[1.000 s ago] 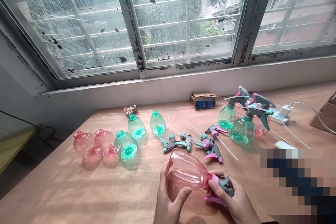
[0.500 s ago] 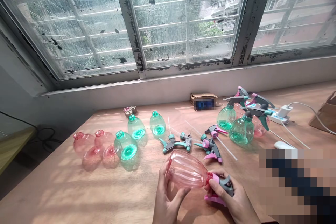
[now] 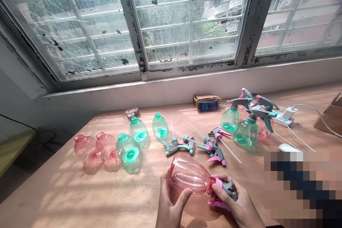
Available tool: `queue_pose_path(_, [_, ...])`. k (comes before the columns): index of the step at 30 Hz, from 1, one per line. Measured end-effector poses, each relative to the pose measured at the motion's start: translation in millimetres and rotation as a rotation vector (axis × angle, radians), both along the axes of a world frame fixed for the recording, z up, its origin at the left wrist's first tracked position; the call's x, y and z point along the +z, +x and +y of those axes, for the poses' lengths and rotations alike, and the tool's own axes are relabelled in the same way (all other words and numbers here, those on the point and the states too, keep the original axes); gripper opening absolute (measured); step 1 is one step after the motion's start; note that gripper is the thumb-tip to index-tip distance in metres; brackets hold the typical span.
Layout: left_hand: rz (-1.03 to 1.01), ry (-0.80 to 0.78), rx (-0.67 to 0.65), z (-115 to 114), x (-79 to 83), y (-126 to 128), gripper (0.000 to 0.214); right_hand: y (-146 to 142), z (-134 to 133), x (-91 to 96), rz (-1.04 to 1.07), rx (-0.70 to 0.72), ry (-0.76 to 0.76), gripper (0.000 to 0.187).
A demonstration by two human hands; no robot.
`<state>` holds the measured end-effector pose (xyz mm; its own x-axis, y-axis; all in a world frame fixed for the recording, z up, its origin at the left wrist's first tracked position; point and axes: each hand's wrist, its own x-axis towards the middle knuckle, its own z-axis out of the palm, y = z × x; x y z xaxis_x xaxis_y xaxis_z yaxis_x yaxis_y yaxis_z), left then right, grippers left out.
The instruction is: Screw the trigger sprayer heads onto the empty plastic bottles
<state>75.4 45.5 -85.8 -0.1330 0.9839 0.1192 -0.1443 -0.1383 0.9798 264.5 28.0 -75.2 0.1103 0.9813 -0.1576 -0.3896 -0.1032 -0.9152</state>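
A clear pink spray bottle (image 3: 189, 175) lies tilted on its side above the table, its base toward the left and its neck to the right. My left hand (image 3: 172, 201) is closed around the base end, thumb in front. My right hand (image 3: 236, 199) grips the grey and pink trigger sprayer head (image 3: 228, 189), which sits at the bottle's neck; fingers and thumb are around the pink collar. Just beyond the bottle lie several loose trigger sprayer heads (image 3: 216, 149) with thin straw tubes, some teal and grey, some pink and grey.
Open-necked green bottles (image 3: 130, 149) and pink bottles (image 3: 83, 146) stand to the left. At the right back are bottles with sprayers fitted (image 3: 245, 131), a power strip (image 3: 281, 119), cables and a white mouse (image 3: 290, 148). A small cardboard box (image 3: 207, 103) stands by the wall.
The bottle has turned slightly in my hands and its base end has dipped a little. Both hands keep nearly the same place. The other things have not moved.
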Motion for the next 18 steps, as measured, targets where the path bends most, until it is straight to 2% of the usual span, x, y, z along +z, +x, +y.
queue_pose_path(5, [-0.027,0.004,0.009,2.8,-3.6,-0.6,0.076,1.3,0.5,-2.1,-0.024,-0.04,0.017,0.05])
queue_pose_path(9, [-0.037,-0.03,-0.001,2.0,-3.8,0.0,0.076,2.1,0.6,-2.3,-0.022,-0.028,0.01,0.052])
queue_pose_path(14, [-0.027,0.002,-0.031,-1.8,0.8,2.1,0.085,0.8,-0.8,2.8,-0.022,-0.007,0.048,0.049])
queue_pose_path(18, [0.002,0.004,-0.001,-1.8,0.4,-0.1,0.081,-0.4,-1.8,7.0,0.01,0.026,0.04,0.048])
